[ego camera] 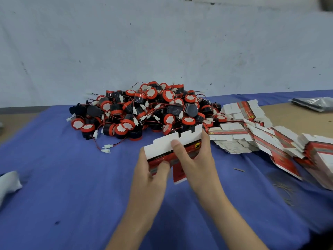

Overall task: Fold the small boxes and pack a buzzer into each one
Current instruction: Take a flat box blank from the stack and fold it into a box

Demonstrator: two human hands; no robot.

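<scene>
White rag (9, 183) at the worktop (54, 195) left edge. Buzzer pile (140, 109) sits mid-worktop toward the far edge, leads tangled. Buzzers look hard and light; take one by the round body, not the wire. Left hand (147, 170) grip wraps the left end of the flat box (160, 148), thumb on the red face. Box is held in the air over the worktop centre, just in front of the pile, not yet folded up. Right hand (198, 163) grip pinches the right end, thumb on the white flap, fingers behind. Card looks thin, light, stiff across panels, bending at creases; flaps probably crush easily, so hold the panel edges. Flat box stacks (252, 134) fan along the right edge.
</scene>
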